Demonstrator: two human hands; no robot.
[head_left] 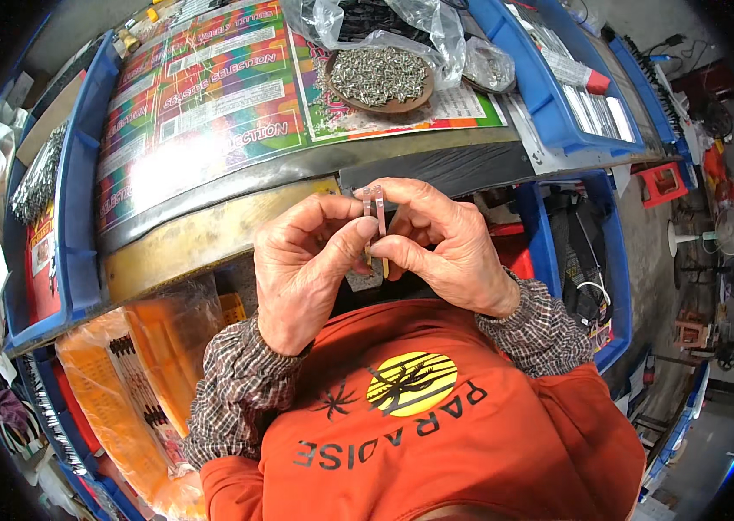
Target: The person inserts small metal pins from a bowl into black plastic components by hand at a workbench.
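In front of my chest, just off the table's near edge, two narrow metal strips (374,208) stand nearly upright side by side, with small holes or rivets near their tops. My left hand (306,256) is closed, pinching the left strip between thumb and fingers. My right hand (445,234) grips the right strip the same way, its index finger curled behind the top. Fingers cover much of the strips, so whether they are joined cannot be seen. Beyond the hands, a shallow brown bowl (395,106) holds a heap of small silvery metal pieces (376,74).
Colourful printed sheets (211,95) cover the tabletop. Blue bins with metal parts stand at left (85,200) and right (549,74). Clear plastic bags (445,35) lie behind the bowl. Below the edge are an orange plastic-wrapped container (93,365) and another blue bin (534,234).
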